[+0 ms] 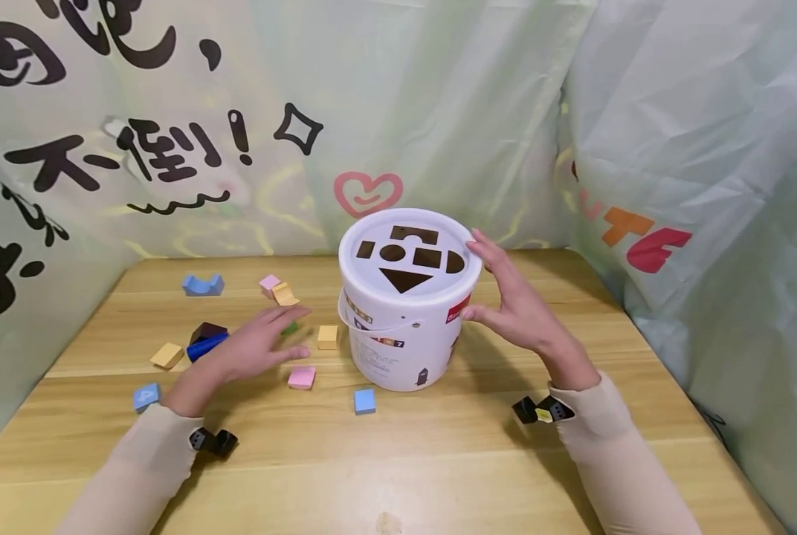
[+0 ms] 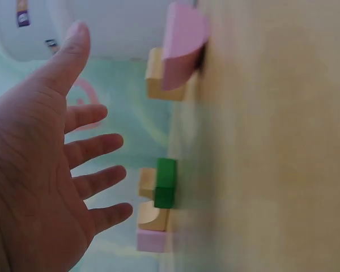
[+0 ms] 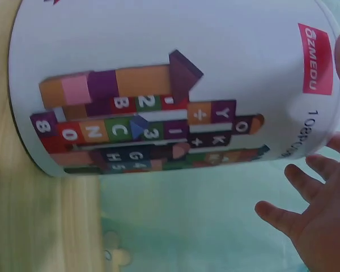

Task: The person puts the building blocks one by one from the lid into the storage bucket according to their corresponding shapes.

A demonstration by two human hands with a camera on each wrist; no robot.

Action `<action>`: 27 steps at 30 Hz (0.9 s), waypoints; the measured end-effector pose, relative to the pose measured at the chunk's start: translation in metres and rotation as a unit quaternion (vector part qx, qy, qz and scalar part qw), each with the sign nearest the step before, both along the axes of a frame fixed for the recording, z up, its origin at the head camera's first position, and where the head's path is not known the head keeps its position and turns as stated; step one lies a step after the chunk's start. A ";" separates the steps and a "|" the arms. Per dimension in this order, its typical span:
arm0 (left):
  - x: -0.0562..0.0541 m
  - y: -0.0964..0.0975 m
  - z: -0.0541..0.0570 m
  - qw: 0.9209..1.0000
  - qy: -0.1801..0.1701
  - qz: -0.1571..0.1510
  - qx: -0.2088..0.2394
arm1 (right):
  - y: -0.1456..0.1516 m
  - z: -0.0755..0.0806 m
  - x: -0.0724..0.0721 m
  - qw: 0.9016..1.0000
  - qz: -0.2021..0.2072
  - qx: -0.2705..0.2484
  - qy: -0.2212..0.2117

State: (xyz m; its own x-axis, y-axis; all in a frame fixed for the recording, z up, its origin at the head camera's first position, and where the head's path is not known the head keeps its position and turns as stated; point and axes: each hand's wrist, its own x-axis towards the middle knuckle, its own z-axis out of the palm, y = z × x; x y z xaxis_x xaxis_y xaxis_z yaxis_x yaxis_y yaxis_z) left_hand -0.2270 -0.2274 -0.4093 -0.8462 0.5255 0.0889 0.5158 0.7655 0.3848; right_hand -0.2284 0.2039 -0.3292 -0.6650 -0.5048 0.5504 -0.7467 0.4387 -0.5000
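Observation:
A white bucket [image 1: 398,334] with printed block pictures stands upright near the table's middle. Its white lid [image 1: 365,275] has several shaped holes. My right hand [image 1: 522,305] is at the bucket's right side, thumb and fingers spread around the upper edge; whether they all touch it I cannot tell. My left hand [image 1: 254,345] hovers over the table with spread fingers, holding nothing. Around it lie a green block [image 2: 165,182], a pink half-round block [image 1: 301,377], a yellow block [image 1: 328,337] and an arched yellow block [image 1: 284,294].
Left of the left hand are a blue arch block [image 1: 203,285], a dark block [image 1: 206,334], a blue stick-like block [image 1: 207,347], a yellow block [image 1: 167,355] and a light blue block [image 1: 146,397]. A blue square block [image 1: 364,401] lies before the bucket. Printed curtains hang behind.

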 end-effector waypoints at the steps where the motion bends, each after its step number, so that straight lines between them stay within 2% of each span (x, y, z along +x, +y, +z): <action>1: 0.001 0.002 -0.002 1.000 -0.002 -0.004 -0.002 | -0.001 0.000 0.000 1.000 0.003 -0.008 -0.006; 7: 0.006 0.006 -0.006 1.000 -0.006 -0.023 -0.013 | -0.018 0.011 0.014 0.999 0.012 -0.037 0.000; 11: 0.012 0.004 -0.004 0.999 -0.034 -0.034 -0.014 | -0.027 0.019 0.024 0.998 0.030 -0.051 -0.005; 14: 0.016 0.002 -0.005 0.997 -0.066 -0.038 -0.011 | -0.029 0.018 0.026 0.998 0.036 -0.057 -0.007; 17: 0.018 0.001 -0.007 0.996 -0.083 -0.040 -0.016 | -0.029 0.016 0.026 0.997 0.038 -0.061 -0.003; 27: 0.017 -0.003 -0.008 0.993 -0.065 -0.103 0.003 | -0.028 0.015 0.026 0.996 0.050 -0.070 -0.005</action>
